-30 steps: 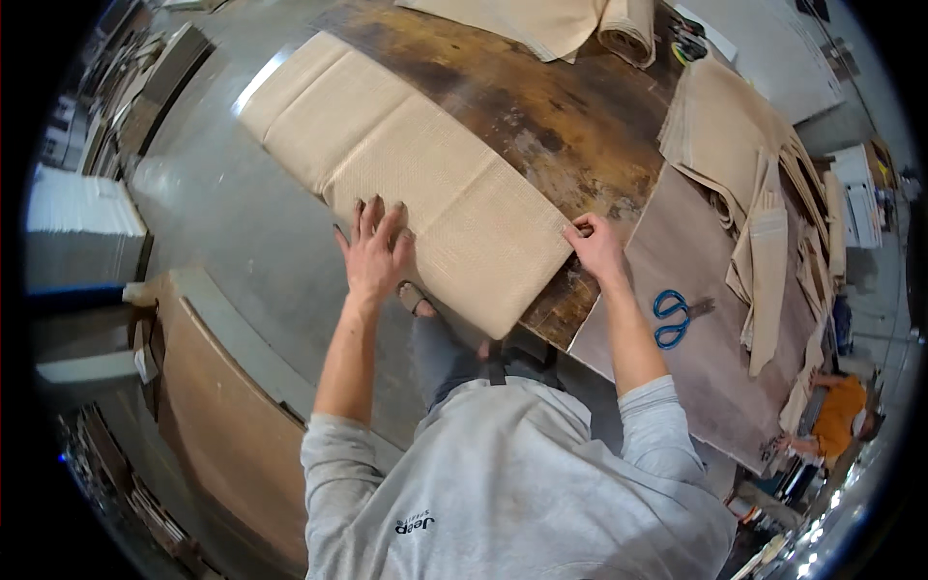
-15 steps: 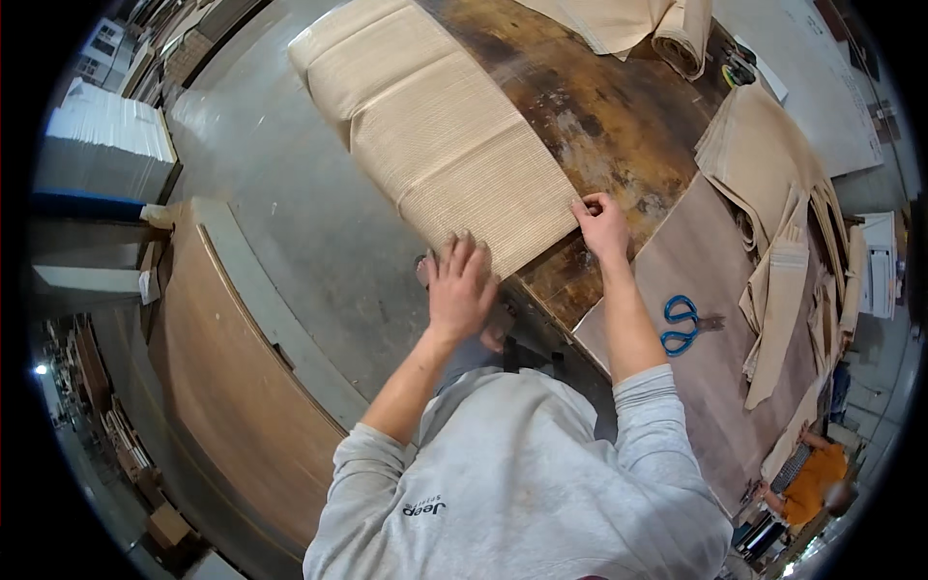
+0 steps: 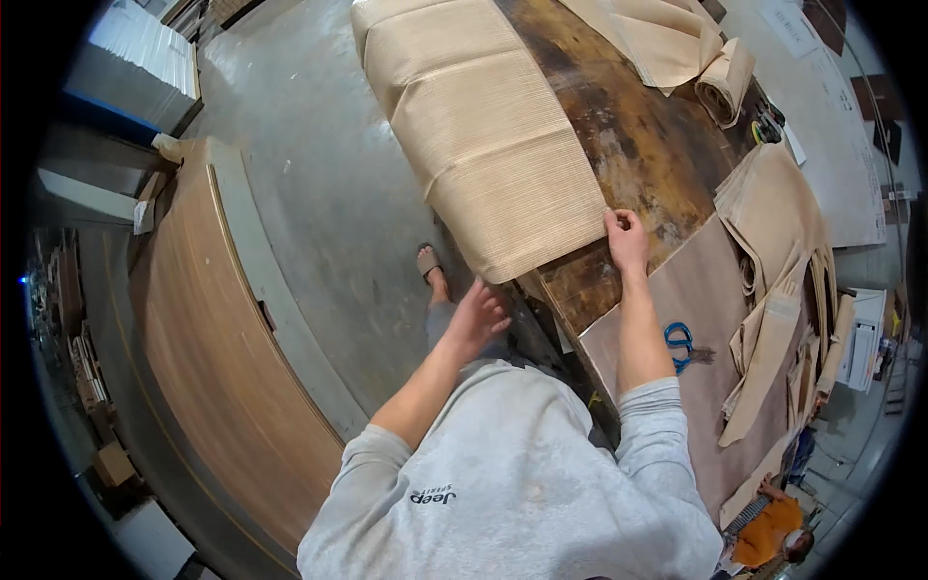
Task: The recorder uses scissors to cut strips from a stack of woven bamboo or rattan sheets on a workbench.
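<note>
A long tan, ribbed woven sheet [image 3: 512, 164] lies over the table's left side, its left part drooping past the edge, with creases across it. My right hand [image 3: 628, 242] pinches the sheet's near right corner between thumb and fingers. Just below the near left corner is my left hand [image 3: 477, 319], its fingers apart and nothing seen in them. Whether its fingertips touch the sheet's edge, I cannot tell. Blue-handled scissors [image 3: 680, 346] rest on the brownish sheet covering the table to the right of my right forearm.
Stained wooden table [image 3: 667, 164] runs ahead. Cut tan pieces [image 3: 773, 222] pile up on the right, and a tan roll [image 3: 725, 82] lies at the far right. A large wooden panel [image 3: 193, 319] stands left of me. A person in orange [image 3: 768, 532] is at the lower right.
My left hand has come off the sheet's top and dropped below its near left corner. My right hand keeps its pinch on the near right corner. The view has shifted.
</note>
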`<state>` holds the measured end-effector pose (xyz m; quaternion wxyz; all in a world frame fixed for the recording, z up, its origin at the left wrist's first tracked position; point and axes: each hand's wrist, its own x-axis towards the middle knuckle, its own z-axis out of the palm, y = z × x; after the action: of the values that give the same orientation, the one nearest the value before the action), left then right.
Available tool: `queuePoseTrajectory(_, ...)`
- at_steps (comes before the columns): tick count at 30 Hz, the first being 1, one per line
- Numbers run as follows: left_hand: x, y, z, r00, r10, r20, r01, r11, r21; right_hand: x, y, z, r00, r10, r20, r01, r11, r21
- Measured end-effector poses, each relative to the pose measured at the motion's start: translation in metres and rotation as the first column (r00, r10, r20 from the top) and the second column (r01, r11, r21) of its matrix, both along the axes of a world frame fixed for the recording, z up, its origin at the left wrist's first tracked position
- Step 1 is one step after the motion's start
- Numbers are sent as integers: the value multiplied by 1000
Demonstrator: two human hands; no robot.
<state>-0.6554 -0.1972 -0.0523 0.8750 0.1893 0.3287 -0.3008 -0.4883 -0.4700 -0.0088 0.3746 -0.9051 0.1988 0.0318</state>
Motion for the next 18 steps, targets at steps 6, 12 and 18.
queuePoseTrajectory(6,3,-22,-21,982,184,48,-176,976,-131,-59,-28,14,938,-71,341,62,997,38)
queuePoseTrajectory(12,4,-35,-24,959,282,-16,-279,939,-202,-195,-101,8,928,-334,165,372,840,-395)
queuePoseTrajectory(18,7,-39,-15,975,223,19,-218,965,-148,-256,-148,-33,918,-331,217,388,861,-329)
